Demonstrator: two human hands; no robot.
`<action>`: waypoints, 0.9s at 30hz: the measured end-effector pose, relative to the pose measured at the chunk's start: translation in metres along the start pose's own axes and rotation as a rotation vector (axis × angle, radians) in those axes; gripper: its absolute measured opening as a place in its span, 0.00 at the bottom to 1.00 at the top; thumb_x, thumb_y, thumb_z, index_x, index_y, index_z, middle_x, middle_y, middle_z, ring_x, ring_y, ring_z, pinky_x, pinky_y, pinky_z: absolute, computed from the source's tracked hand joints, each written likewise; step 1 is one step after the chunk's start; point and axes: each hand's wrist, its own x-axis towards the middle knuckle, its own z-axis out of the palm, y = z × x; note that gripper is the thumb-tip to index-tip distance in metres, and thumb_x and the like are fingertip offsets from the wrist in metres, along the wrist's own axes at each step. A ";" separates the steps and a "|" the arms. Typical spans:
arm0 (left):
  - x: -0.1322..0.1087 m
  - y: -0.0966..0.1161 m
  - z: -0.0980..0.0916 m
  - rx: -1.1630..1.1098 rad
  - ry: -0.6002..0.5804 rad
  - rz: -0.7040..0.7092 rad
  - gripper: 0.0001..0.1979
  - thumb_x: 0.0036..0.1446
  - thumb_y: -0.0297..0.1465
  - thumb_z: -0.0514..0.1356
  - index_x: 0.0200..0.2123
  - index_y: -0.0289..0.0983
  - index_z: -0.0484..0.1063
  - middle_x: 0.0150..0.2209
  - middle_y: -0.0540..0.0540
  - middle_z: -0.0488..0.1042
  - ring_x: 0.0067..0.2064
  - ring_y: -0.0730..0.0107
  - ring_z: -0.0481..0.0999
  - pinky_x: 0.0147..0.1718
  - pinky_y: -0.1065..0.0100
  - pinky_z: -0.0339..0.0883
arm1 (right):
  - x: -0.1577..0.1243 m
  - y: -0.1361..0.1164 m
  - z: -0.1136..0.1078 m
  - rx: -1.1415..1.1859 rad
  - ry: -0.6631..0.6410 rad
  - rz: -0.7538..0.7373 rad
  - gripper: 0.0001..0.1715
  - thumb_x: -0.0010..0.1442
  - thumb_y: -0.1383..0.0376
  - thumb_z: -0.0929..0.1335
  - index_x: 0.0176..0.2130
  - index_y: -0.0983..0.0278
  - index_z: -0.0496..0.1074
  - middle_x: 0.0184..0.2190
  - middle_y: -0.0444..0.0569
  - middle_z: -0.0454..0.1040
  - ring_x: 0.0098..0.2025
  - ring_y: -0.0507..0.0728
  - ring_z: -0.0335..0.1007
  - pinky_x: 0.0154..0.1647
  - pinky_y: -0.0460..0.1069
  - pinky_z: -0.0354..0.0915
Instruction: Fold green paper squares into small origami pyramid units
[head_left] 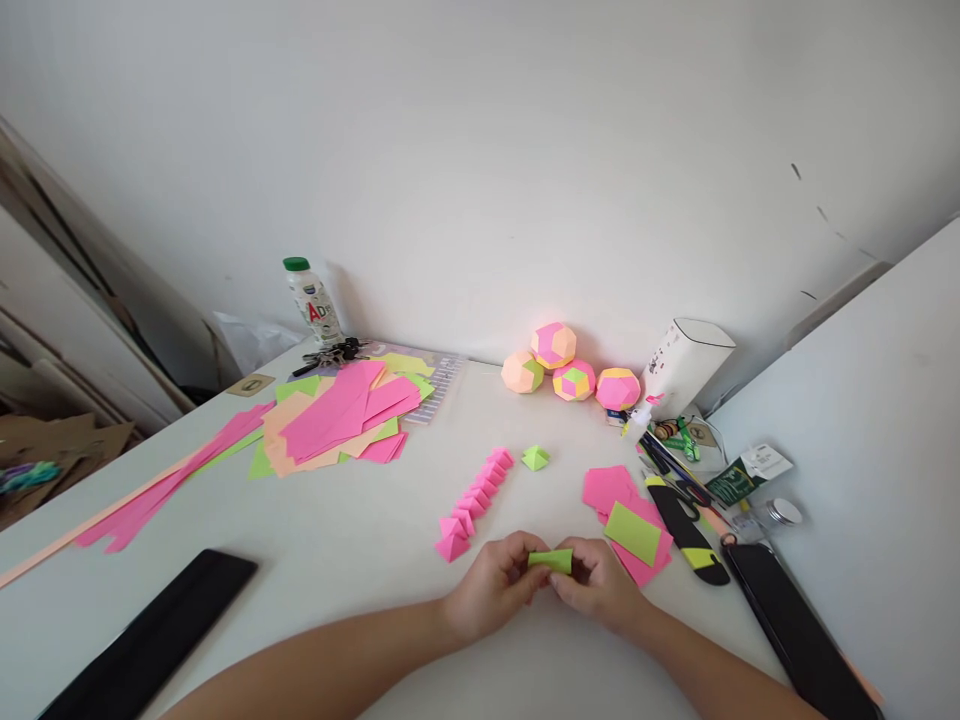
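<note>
Both hands meet near the front of the white table (360, 510), pinching one small green paper (551, 561) between them. My left hand (491, 585) grips its left end, and my right hand (600, 583) its right end; the thumbs lie along its lower edge. Beyond my left hand runs a slanting row of small folded pink pieces (476, 497). A folded green piece (535, 458) stands alone at the right of the row's far end. To the right of my right hand lie loose pink sheets (607, 488) with a flat green sheet (634, 533) on top.
Paper balls (574, 380) sit by the wall, near a white holder (686, 365). A black-and-yellow cutter (684, 528) and a black case (795, 625) lie at right. On the left are paper sheets (337, 415), paper strips (172, 475), a bottle (313, 305) and a black object (157, 635).
</note>
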 end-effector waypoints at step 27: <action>0.002 0.010 -0.003 -0.339 0.062 -0.077 0.19 0.49 0.42 0.62 0.37 0.36 0.63 0.23 0.53 0.69 0.21 0.78 0.65 0.21 0.73 0.60 | 0.001 -0.003 -0.012 0.206 -0.072 0.017 0.14 0.57 0.55 0.67 0.34 0.64 0.66 0.26 0.46 0.72 0.25 0.52 0.67 0.26 0.47 0.62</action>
